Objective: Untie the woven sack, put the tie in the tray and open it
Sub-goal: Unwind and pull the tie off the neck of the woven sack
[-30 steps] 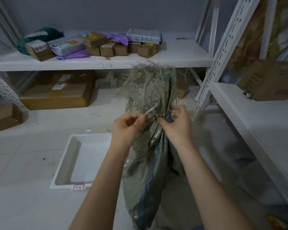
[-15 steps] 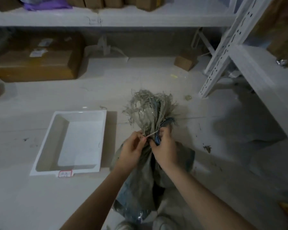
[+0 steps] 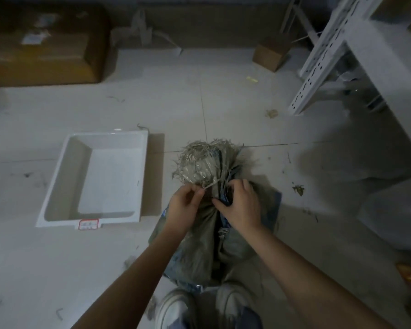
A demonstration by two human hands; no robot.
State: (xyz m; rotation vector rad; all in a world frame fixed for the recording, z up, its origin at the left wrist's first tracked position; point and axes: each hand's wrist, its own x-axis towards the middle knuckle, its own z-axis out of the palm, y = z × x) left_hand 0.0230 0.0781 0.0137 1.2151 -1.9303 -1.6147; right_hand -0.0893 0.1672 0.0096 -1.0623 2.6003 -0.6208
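A grey-green woven sack [image 3: 199, 252] with blue print stands on the floor in front of my feet, its frayed mouth bunched together at the top. A pale thin tie [image 3: 210, 185] runs round the neck. My left hand [image 3: 184, 206] pinches one end of the tie at the left of the neck. My right hand [image 3: 241, 205] grips the gathered neck from the right, fingers curled into the folds. A white rectangular tray [image 3: 57, 186] lies on the floor to the left of the sack, with nothing in it.
A large cardboard box [image 3: 40, 43] sits at the far left under a shelf, and a small box [image 3: 269, 54] lies at the back right. A white metal rack [image 3: 323, 58] rises on the right. Loose fibres litter the tiled floor. My shoes [image 3: 176, 307] show at the bottom.
The view has tilted down from the shelves to the floor, and the sack now stands lower. Both hands stay at the neck, holding the tie and the gathered fabric.
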